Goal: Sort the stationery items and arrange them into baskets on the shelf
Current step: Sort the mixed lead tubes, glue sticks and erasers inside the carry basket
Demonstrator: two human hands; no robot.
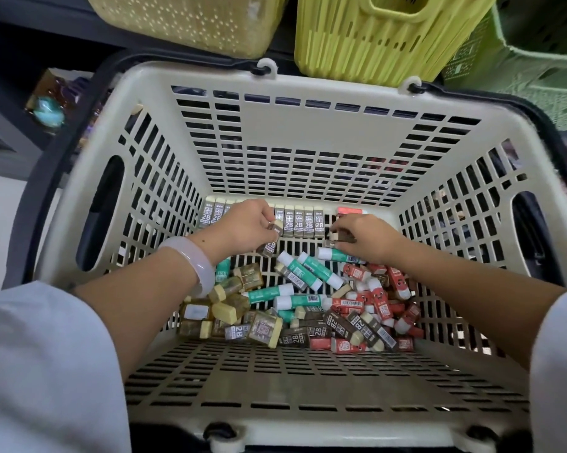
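Grey-brown wrappers marked 2B stand in a neat row of erasers along the far wall of the cream basket, and the left hand pinches one more 2B eraser just in front of that row. The right hand has its fingers curled over a dark eraser near the row's right end, beside a single red piece. Nearer the person lies the unsorted heap: green glue sticks, red erasers, amber blocks and more 2B pieces, tangled together.

The likely trouble is the row itself: the upright pieces lean only on each other and the wall, so a nudge from either knuckle could topple them. A forearm dragging over the heap could also scatter it. The yellow baskets on the shelf hang above.
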